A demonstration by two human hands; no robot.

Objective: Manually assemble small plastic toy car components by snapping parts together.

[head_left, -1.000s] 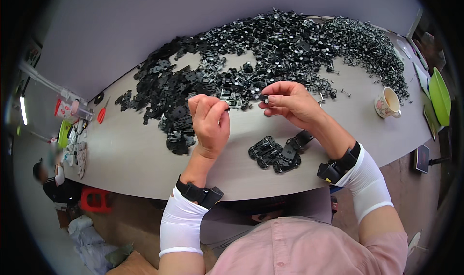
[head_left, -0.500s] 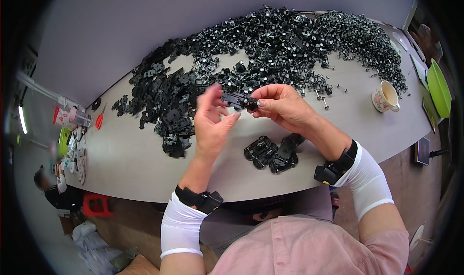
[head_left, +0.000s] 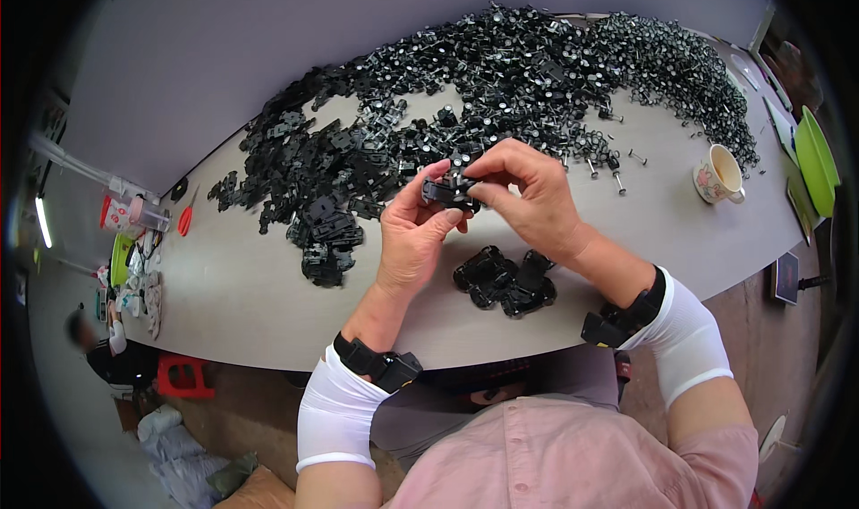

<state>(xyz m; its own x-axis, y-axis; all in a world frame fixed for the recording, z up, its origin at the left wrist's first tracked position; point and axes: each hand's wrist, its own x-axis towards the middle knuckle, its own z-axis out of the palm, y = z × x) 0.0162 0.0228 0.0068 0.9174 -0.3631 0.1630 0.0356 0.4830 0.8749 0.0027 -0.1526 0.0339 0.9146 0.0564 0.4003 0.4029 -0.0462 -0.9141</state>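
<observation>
My left hand (head_left: 408,242) grips a black plastic toy car chassis (head_left: 438,192) above the table, thumb along its near side. My right hand (head_left: 535,198) is closed at the chassis's right end, thumb and forefinger pinched together; whatever sits between those fingertips is too small to make out. Below my hands lie several black wheeled chassis (head_left: 506,281) in a small cluster. To the left spreads a heap of flat black chassis pieces (head_left: 313,173). Beyond my hands is a large pile of black wheels on silvery axles (head_left: 501,71).
Small metal-and-black parts (head_left: 689,71) pile up at the far right. A patterned cup (head_left: 718,176) stands at the right, near a green basin (head_left: 814,162). Orange-handled scissors (head_left: 186,219) lie left. A red stool (head_left: 184,377) and another person (head_left: 107,348) are beyond the table's left edge.
My left hand has moved right and closed around the chassis from below. My right hand has turned and pinches from above. The chassis has shifted slightly.
</observation>
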